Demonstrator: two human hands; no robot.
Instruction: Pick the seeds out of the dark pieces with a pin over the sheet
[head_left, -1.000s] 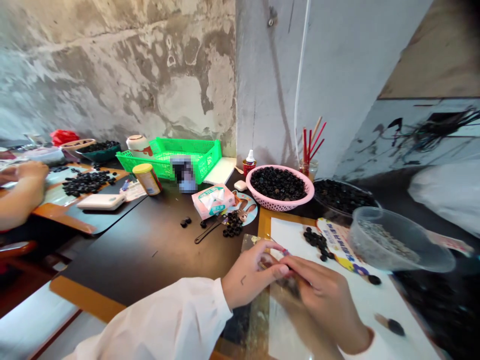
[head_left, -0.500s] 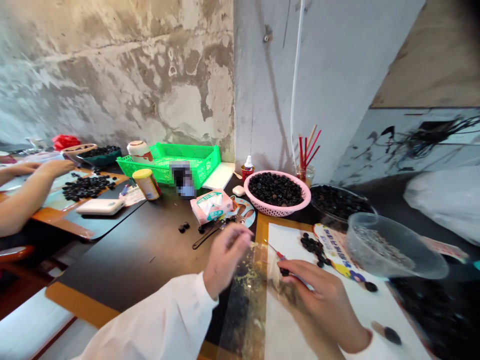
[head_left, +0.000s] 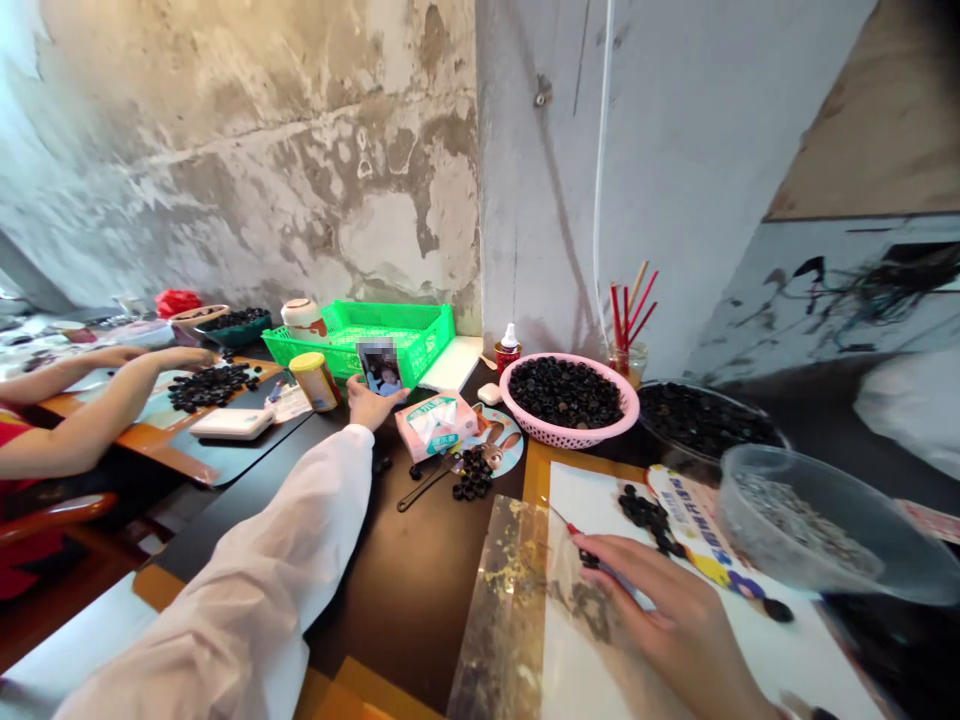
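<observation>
My left hand (head_left: 371, 403) is stretched out to a smartphone (head_left: 381, 368) leaning against the green basket; its fingers and thumb are around the phone's lower edges. On the screen is a picture. My right hand (head_left: 660, 610) rests over the white sheet (head_left: 574, 488), closed around a thin pointed tool (head_left: 571, 527) with a red collar. Small black round pieces (head_left: 589, 560) show at those fingertips. Beside this hand lies a cluster of similar black pieces (head_left: 646, 515). A stained clear strip (head_left: 510, 570) runs along the sheet's left side.
A pink basket (head_left: 574, 433) heaped with black pieces stands at the back, beside a clear bowl (head_left: 757, 500) of small greyish bits. Near my left arm are a tissue pack (head_left: 435, 425), a yellow-lidded can (head_left: 313, 382) and the green basket (head_left: 420, 350). A co-worker's arms (head_left: 97, 400) are at left.
My left hand has moved from beside the sheet, forward and left, to the phone. My right hand still holds the pointed tool in nearly the same place. The view has shifted slightly.
</observation>
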